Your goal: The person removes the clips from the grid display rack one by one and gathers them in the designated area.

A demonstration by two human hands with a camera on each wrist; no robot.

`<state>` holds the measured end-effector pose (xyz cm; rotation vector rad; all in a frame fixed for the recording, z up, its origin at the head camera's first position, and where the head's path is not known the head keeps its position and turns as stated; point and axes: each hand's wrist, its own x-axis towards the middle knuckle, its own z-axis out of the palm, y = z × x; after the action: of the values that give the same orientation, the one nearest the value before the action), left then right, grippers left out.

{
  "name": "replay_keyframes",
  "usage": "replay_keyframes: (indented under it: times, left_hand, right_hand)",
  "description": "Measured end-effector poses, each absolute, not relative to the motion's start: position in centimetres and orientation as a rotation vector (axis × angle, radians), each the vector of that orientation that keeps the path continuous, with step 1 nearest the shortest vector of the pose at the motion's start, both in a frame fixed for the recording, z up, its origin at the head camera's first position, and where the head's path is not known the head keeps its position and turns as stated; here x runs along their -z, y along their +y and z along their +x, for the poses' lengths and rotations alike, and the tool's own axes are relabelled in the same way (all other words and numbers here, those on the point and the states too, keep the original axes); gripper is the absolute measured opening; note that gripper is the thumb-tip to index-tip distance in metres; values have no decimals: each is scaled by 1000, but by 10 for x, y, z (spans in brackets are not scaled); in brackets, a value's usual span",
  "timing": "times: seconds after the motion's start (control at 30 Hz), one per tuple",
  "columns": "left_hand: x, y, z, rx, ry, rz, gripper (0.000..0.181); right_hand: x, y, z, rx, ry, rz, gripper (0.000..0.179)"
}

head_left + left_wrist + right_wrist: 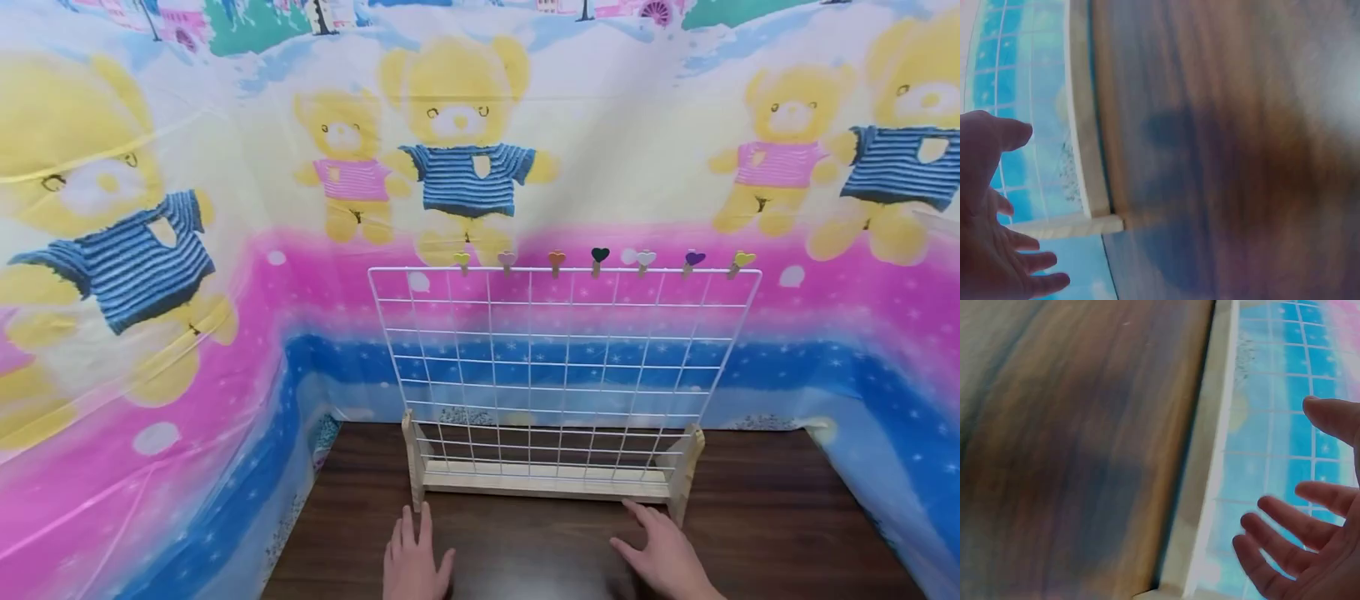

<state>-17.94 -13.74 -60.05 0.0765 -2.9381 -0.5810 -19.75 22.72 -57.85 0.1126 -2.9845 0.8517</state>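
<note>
A white wire grid rack (pixel 551 387) stands upright in a pale wooden base (pixel 547 480) on the dark table. Along its top wire sit several small heart-topped clothespins, among them a dark green one (pixel 599 258), an orange one (pixel 556 262) and a purple one (pixel 693 261). My left hand (pixel 414 562) is in front of the base's left foot, fingers spread and holding nothing. Near the right foot, my right hand (pixel 663 554) has its fingers extended, also holding nothing. Both wrist views show the left hand (pixel 997 219) and right hand (pixel 1310 531) with fingers apart.
A dark brown wooden table (pixel 787 517) lies under the rack. Behind it and along both sides hangs a cloth (pixel 637 167) printed with teddy bears, its lower edge meeting the table.
</note>
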Motion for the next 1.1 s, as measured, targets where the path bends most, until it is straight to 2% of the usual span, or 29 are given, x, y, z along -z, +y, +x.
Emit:
replay_keyframes:
  times: [0.2,0.37,0.7,1.1]
  left_hand:
    - [578,-152,-197,762,-2932,169,75]
    - [561,-163,-213,821,-2925,199,72]
    - [542,-181,-242,918,-2785,96,67]
    - [521,-185,-278,1043,-2775,43,65]
  right_hand:
    - [561,214,-204,-985,-2810,212,42]
    - [542,204,-209,-950,-2713,350,32]
    - [488,177,-223,-1003,-2577,635,33]
    - [418,148,-233,-1007,-2565,774,33]
